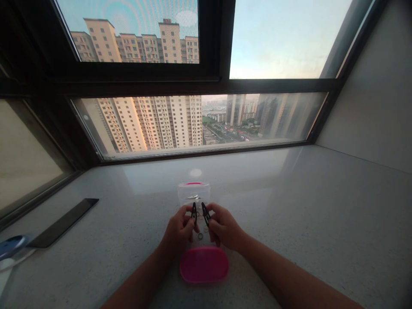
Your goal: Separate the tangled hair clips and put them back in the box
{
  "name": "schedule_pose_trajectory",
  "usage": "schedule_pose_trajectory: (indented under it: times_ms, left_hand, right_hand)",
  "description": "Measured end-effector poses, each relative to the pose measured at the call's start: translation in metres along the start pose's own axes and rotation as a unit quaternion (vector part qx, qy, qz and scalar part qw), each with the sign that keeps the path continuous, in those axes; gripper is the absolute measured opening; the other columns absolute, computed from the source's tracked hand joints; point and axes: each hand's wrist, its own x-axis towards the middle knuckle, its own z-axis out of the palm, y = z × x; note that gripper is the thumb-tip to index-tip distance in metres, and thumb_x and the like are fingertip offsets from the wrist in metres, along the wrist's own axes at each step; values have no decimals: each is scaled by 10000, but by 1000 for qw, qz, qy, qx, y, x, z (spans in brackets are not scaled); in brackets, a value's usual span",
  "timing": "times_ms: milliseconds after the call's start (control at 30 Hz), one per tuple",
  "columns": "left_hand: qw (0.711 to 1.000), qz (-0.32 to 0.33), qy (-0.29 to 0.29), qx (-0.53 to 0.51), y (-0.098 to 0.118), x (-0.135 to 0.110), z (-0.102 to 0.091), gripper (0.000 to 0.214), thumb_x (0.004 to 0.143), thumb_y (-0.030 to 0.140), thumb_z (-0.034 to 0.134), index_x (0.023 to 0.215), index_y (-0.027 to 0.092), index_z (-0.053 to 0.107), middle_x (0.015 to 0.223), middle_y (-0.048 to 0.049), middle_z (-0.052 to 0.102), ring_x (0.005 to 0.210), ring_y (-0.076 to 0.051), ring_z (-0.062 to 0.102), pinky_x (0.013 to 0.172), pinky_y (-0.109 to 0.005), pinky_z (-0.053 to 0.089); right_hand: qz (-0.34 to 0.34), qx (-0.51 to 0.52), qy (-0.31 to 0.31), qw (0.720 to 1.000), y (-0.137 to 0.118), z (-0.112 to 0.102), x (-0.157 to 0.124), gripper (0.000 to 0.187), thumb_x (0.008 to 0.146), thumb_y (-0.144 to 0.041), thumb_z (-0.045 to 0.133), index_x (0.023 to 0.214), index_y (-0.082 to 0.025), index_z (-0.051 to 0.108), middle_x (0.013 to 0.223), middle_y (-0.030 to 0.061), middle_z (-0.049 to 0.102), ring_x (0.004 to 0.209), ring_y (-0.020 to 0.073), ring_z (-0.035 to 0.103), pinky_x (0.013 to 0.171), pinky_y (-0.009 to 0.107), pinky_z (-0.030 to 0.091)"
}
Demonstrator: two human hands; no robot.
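Between thumb and fingers, my left hand (180,227) pinches a black snap hair clip (194,213), held upright. A second black snap hair clip (205,213) is pinched in my right hand (224,225), tilted a little, with a narrow gap between the two clips. Beyond them stands a clear plastic box (183,191) with a pink handle part; a small silvery piece (193,197) shows at it. A small ring (200,236) lies between my hands, with other tiny pieces partly hidden by my fingers. Nearest me is a pink oval lid (204,265).
The pale speckled counter (289,206) runs up to a dark window frame (206,152). At the left lie a long dark flat strip (66,223) and a blue and white object (14,246), cut off by the picture's edge. A wall (373,103) bounds the right side.
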Motion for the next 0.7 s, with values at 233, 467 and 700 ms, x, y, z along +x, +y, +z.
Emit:
schedule_pose_trajectory:
  times_ms: [233, 467, 700]
  left_hand:
    - [1000, -2, -4, -1, 2, 0, 0, 176, 812, 249, 477, 969, 172, 497, 582, 39, 588, 377, -86, 475, 381, -171, 359]
    - [1000, 7, 10, 7, -4, 1, 0, 170, 809, 243, 470, 959, 176, 512, 577, 41, 590, 368, -84, 467, 371, -167, 358]
    - [1000, 9, 15, 0, -6, 1, -1, 169, 807, 251, 474, 955, 178, 513, 579, 44, 591, 365, -81, 464, 367, -164, 364]
  right_hand:
    - [5, 7, -2, 1000, 1, 0, 1, 283, 701, -195, 443, 980, -166, 482, 463, -84, 524, 318, 70, 447, 311, 147, 407]
    - [9, 6, -12, 1000, 2, 0, 0, 273, 707, -187, 438, 976, -166, 480, 438, -88, 524, 293, 66, 427, 297, 140, 391]
    - [5, 8, -15, 1000, 6, 0, 2, 247, 717, -183, 435, 958, -172, 488, 444, -87, 534, 284, 66, 422, 292, 144, 386]
